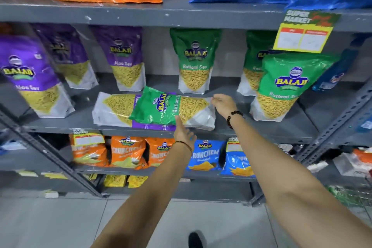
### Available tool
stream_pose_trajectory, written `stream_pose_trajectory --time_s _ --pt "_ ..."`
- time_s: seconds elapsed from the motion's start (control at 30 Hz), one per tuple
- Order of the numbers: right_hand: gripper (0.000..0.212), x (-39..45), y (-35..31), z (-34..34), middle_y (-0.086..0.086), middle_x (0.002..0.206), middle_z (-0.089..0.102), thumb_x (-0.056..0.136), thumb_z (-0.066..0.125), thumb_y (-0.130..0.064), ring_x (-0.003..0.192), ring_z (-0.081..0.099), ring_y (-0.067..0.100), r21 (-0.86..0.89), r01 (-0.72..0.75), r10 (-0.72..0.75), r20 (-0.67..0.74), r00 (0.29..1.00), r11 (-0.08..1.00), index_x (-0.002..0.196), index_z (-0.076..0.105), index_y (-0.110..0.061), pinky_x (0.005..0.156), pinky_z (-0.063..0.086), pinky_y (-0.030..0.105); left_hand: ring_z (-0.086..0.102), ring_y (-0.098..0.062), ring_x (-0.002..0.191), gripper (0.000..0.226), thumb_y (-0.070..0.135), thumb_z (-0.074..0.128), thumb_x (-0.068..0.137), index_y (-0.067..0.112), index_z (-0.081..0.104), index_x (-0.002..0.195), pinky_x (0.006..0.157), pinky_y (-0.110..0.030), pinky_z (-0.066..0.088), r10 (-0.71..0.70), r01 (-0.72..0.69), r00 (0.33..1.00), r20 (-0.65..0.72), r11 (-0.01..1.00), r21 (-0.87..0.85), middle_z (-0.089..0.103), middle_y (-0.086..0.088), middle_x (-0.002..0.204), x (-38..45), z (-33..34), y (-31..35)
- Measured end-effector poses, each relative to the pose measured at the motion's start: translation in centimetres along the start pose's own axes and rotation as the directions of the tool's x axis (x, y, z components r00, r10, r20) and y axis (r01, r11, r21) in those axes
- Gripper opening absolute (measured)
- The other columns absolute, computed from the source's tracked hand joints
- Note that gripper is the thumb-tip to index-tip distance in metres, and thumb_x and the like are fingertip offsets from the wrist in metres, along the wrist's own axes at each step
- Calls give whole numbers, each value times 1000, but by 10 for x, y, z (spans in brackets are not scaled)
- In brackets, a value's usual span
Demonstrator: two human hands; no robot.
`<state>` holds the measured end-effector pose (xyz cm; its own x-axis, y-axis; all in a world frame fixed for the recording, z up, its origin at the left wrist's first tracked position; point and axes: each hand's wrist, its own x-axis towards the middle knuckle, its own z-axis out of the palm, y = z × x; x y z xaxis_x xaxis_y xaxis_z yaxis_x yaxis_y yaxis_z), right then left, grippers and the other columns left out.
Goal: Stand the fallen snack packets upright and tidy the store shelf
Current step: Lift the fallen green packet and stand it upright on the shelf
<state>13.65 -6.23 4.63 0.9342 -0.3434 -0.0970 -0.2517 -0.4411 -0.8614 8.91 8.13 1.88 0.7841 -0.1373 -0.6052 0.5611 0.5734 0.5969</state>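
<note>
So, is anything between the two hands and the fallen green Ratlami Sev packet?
Nothing visible. The right hand pinches the bottom edge of the fallen green Ratlami Sev packet, and the left hand touches its front edge. It lies on a fallen purple Aloo Sev packet.

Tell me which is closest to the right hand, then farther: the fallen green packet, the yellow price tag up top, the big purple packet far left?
1. Fallen green packet, touching the right hand.
2. Yellow price tag, upper right.
3. Big purple packet, far left.
</note>
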Motion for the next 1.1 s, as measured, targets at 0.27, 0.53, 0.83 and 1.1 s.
stream_pose_trajectory --time_s 0.27,0.53,0.83,1.1 --pt "44 68 -24 39 20 133 55 89 56 -27 122 52 33 -209 108 -50 267 962 972 122 56 1 105 41 42 31 -29 141 79 66 29 88 19 13 150 115 -42 28 21 -87 969 -245 961 -261 24 -8 157 37 17 11" --pt "53 118 -34 69 14 144 45 92 43 -42 127 46 31 -470 169 107 505 856 866 131 51 -8 107 36 34 47 -31 130 88 73 36 79 18 26 147 111 -47 37 24 -133 912 -411 962 -240 41 -9 149 74 25 13" --pt "64 123 -29 64 17 131 56 82 55 -48 113 55 33 -493 143 137 487 862 858 128 49 -3 101 44 41 47 -30 130 84 71 37 81 16 30 145 111 -46 37 14 -106 921 -389 971 -216 43 -9 147 73 21 11" --pt "63 78 -10 13 13 124 62 75 67 -47 114 58 30 -180 -59 133 434 891 982 114 62 2 105 42 46 57 -32 117 97 87 57 46 20 57 116 105 -53 42 157 -187 959 -234 976 -110 59 -11 130 78 -10 -1"
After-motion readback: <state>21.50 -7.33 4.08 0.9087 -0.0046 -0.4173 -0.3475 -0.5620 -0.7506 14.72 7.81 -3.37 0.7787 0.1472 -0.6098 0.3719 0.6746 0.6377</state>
